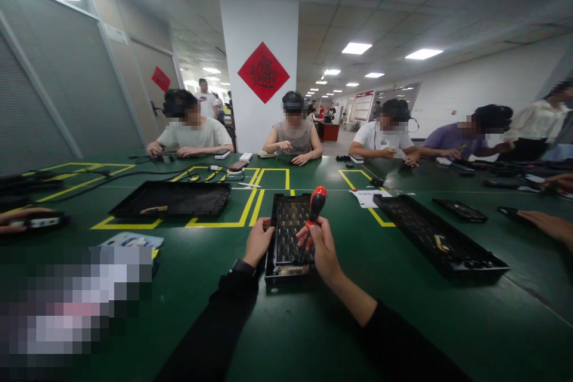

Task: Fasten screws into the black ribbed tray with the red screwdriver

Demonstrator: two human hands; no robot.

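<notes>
In front of me on the green table lies a black rectangular tray-like case (286,224) with rows of small dark parts inside. A tan strip (293,270) sits at its near end. My left hand (258,243) grips the left edge of the case, thumb on the rim. Closed around a screwdriver (318,200) with a red and black handle, my right hand (324,252) is above the right side of the case. The handle points up, and the tool tip is hard to make out against the dark case.
Other black trays lie at the left (174,198) and right (441,236), with a smaller black panel (459,210) beyond. Paper (369,198) and cables (129,178) rest on the green table (201,310), marked with yellow tape. Several people sit opposite; other hands reach in from both sides.
</notes>
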